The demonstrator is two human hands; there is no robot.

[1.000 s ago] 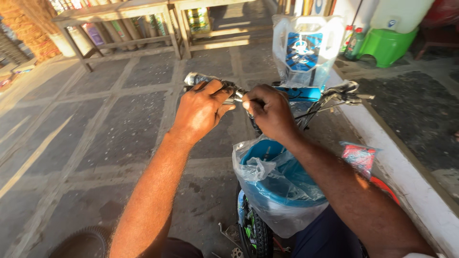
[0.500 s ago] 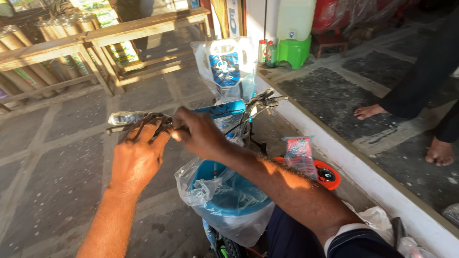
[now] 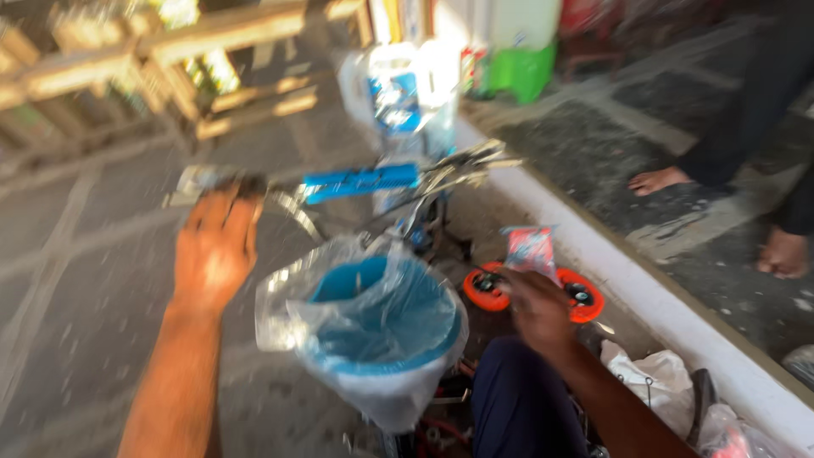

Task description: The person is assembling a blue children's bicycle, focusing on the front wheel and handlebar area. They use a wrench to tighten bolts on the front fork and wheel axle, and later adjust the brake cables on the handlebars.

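The left hand [image 3: 216,246] grips the left end of the chrome bicycle handlebar with blue padded crossbar [image 3: 360,181]. Below the bar sits the blue plastic-wrapped basket [image 3: 377,326]. Right of it, the right hand [image 3: 534,309], fingers loosely curled, reaches over two orange plastic wheels [image 3: 532,293]; whether it holds anything is unclear.

left hand [image 3: 216,250] raised, right hand [image 3: 536,309] lowered

My left hand [image 3: 216,246] rests on the left end of the small bicycle's metal handlebar [image 3: 339,182]. Below the bar, between my arms, sits a blue plastic seat wrapped in clear film [image 3: 381,326]. My right hand [image 3: 534,309] is right of it, just before two orange training wheels [image 3: 534,293] lying beside the white concrete kerb [image 3: 644,297].
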